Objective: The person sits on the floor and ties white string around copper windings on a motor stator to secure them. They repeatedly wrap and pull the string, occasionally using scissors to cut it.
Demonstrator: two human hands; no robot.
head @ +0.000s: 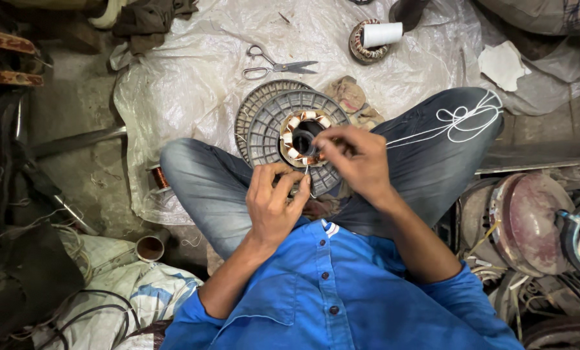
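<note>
A round stator (301,136) with copper windings and white insulation rests on grey ribbed plastic discs (268,124) above my crossed legs. My right hand (357,160) pinches at the stator's lower right edge, where a white thread (462,122) runs off across my right knee in loose loops. My left hand (274,202) sits just below the stator, its fingers curled around a thin metal needle-like tool (307,180) beside the right hand's fingertips.
Scissors (278,67) lie on the crumpled plastic sheet (193,78) beyond the discs. A white thread spool (381,34) rests on another wound stator at the top. Metal motor housings (530,223) are piled at right; a copper wire coil (160,177) and cables lie at left.
</note>
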